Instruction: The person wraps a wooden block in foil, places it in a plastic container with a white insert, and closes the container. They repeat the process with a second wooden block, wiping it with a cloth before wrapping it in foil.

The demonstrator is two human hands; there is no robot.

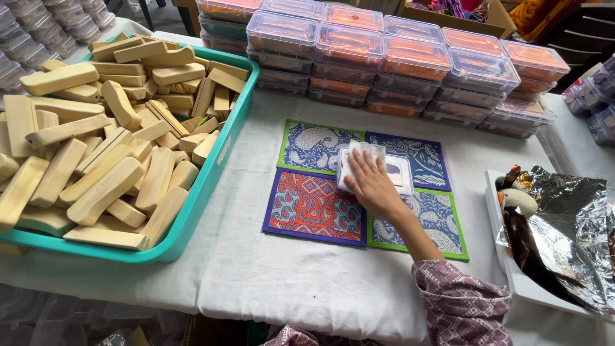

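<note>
The right hand (373, 186) lies flat, fingers spread, on a white cloth (362, 156) over a small clear plastic box (396, 172). Far left, a big teal plastic tub (211, 173) holds many pale wooden blocks (102, 128). Stacked clear boxes with orange insides (410, 61) stand far behind.

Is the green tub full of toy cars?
No, the green tub is heaped with plain pale wooden blocks, and no toy cars show in it.

Bright, even daylight; soft shadows
</note>
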